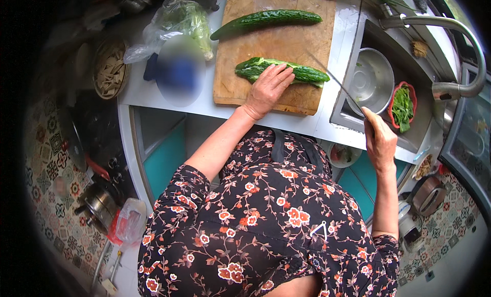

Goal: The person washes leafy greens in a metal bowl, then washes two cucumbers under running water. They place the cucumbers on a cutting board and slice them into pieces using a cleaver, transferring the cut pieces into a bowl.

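My left hand [268,88] lies flat with its fingers over a cut cucumber [310,74], pressing it on the wooden cutting board [268,95]. Pale flesh shows along parts of this cucumber. My right hand [379,138] grips a knife [345,90] over the sink's near-left edge. Its blade is seen nearly edge-on and points up and left toward the board, apart from the cucumber. A whole cucumber [272,19] rests farther up the board. The knife's handle is mostly hidden in my fingers.
On the right, the sink [416,138] holds a metal bowl [370,78] and a red basket [412,95] of leafy greens, beneath a curved faucet [452,23]. Left of the board are a plastic bag of greens [188,21] and a bowl of pale pieces [111,72].
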Action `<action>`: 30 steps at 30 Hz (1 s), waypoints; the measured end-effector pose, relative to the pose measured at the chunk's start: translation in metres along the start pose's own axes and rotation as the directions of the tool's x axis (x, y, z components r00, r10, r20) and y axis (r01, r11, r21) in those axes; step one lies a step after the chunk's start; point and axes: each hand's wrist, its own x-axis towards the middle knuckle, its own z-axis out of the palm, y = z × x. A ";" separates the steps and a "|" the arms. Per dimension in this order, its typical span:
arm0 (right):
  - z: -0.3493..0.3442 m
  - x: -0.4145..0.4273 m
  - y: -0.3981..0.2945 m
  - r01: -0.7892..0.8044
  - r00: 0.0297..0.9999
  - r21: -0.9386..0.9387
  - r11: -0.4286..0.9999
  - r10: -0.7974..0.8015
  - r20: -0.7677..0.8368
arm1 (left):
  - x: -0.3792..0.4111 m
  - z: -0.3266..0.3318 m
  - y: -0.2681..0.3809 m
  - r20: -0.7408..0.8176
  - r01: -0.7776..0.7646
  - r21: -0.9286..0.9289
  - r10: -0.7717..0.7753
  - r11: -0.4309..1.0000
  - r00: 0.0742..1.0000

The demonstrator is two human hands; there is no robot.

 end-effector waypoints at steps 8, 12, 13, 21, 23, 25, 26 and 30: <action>-0.001 0.061 0.031 0.404 0.887 -0.129 0.906 -0.353 0.298 | -0.003 0.014 0.017 -0.125 0.226 0.036 -0.220 0.973 0.967; 0.005 0.082 0.034 0.455 0.847 -0.060 0.888 -0.412 0.335 | -0.005 0.016 0.020 -0.132 0.229 0.144 -0.211 0.963 0.969; 0.008 0.085 0.035 0.465 0.838 -0.054 0.884 -0.420 0.347 | -0.005 0.015 0.020 -0.126 0.237 0.162 -0.218 0.958 0.968; 0.015 0.100 0.031 0.490 0.798 -0.036 0.871 -0.432 0.420 | -0.007 0.017 0.020 -0.118 0.287 0.179 -0.269 0.941 0.956; 0.016 0.105 0.026 0.468 0.772 -0.042 0.883 -0.385 0.506 | -0.007 0.017 0.020 -0.118 0.300 0.158 -0.284 0.941 0.952; 0.024 0.111 0.021 0.450 0.753 -0.045 0.892 -0.352 0.555 | -0.005 0.017 0.020 -0.126 0.298 0.159 -0.280 0.941 0.952; 0.037 0.116 0.021 0.446 0.748 -0.043 0.894 -0.346 0.567 | -0.005 0.019 0.019 -0.137 0.292 0.171 -0.271 0.941 0.953; 0.056 0.123 0.027 0.447 0.773 -0.004 0.894 -0.384 0.504 | -0.005 0.018 0.021 -0.120 0.274 0.153 -0.257 0.950 0.959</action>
